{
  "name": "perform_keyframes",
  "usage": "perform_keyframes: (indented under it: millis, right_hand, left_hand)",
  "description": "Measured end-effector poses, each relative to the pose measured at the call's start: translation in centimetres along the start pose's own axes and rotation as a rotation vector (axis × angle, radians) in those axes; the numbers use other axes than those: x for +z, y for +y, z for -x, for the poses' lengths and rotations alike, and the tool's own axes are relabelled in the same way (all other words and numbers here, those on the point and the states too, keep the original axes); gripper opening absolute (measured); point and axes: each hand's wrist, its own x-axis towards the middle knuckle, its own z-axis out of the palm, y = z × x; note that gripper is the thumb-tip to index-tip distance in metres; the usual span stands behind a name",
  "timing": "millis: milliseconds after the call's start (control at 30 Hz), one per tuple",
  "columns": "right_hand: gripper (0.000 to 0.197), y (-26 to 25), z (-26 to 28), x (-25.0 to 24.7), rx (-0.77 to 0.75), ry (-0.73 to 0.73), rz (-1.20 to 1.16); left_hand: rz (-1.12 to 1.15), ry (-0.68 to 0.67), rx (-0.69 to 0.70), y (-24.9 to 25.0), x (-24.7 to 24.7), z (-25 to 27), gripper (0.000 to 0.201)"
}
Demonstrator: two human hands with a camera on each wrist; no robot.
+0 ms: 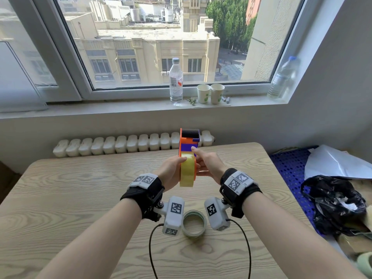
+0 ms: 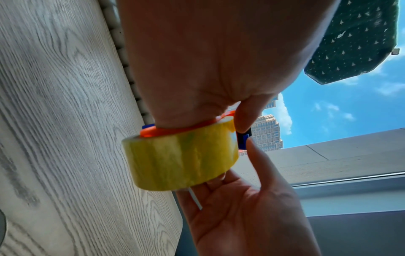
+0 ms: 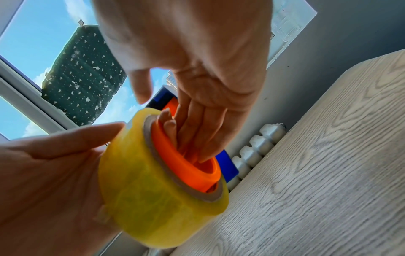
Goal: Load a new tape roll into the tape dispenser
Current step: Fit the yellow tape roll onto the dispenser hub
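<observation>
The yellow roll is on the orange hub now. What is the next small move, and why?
Probably find the tape's free end and pull it toward the black roller. The tape roll already sits around the orange hub of the dispenser, held between the left hand and right hand, and no loose strip shows.

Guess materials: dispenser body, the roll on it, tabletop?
Tape dispenser: looks like hard plastic, matte orange and blue, moulded hub edges. Tape roll: glossy yellowish translucent film, likely packing tape, on a brown core that looks like cardboard. Table: pale wood-grain surface with rounded corners; possibly laminate, veneer can't be ruled out.
</observation>
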Motion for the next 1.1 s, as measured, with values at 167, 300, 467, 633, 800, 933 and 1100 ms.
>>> perform_keyframes:
  millis: [167, 300, 467, 633, 800, 933, 1100]
  right_hand:
    - [0.018, 0.36, 0.37, -0.32, -0.016, -0.177, 0.003]
    - [0.033, 0.52, 0.24, -0.24, -0.029, -0.149, 0.042]
    - [0.039, 0.35, -0.33, 0.12, -0.011, 0.009, 0.061]
    - [0.039, 0.04, -0.31, 0.20, 0.009, 0.045, 0.048]
    - [0.045, 0.06, 0.03, 0.03, 0.032, 0.008, 0.011]
    - [0.051, 0.08, 0.01, 0.00, 0.020, 0.055, 0.047]
    - [0.041, 0.15, -0.13, 0.20, -0.016, 0.180, 0.105]
  left_hand:
    - [0.016, 0.054, 0.021, -0.08, -0.35, -0.32, 0.040]
    - [0.020, 0.033, 0.009, 0.09, -0.29, -0.35, 0.045]
    - [-0.002, -0.009, -0.030, 0.02, -0.51, -0.25, 0.047]
    - [-0.006, 0.005, -0.010, -0.14, -0.48, -0.38, 0.038]
    - [-0.014, 0.041, -0.005, -0.07, -0.32, -0.59, 0.039]
    - [-0.028, -0.047, -0.011, -0.20, -0.38, -0.37, 0.041]
    - [-0.033, -0.069, 0.017, -0.24, -0.33, -0.30, 0.047]
